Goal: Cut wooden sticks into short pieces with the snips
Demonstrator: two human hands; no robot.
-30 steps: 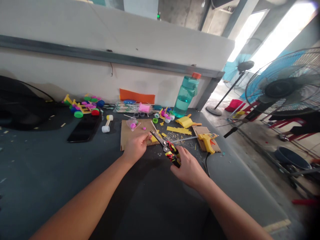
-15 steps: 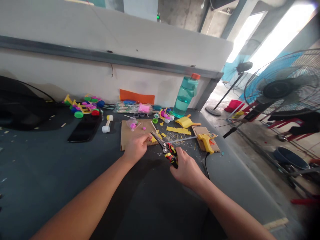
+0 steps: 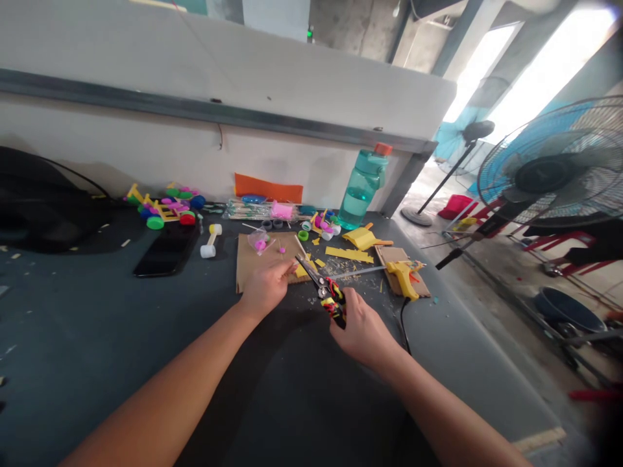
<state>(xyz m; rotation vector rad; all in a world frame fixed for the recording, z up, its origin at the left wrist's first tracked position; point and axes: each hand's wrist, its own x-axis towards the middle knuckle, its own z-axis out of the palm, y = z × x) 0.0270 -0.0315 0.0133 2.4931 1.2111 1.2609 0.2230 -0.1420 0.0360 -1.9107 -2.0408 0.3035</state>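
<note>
Your right hand (image 3: 365, 324) had its grip clamped round the handles of the snips (image 3: 322, 285), blades angled over the cardboard sheet (image 3: 247, 256) on the desk (image 3: 97, 350), tips just beside the fingertips of your left hand (image 3: 264, 287). Left grip: thumb and fingers pinched together, whatever lay between them too small to tell. Likeliest trouble was a nipped fingertip, had you squeezed while the tool slid or twisted; a small offcut might also have sprung away among the yellow scraps (image 3: 349, 253).
</note>
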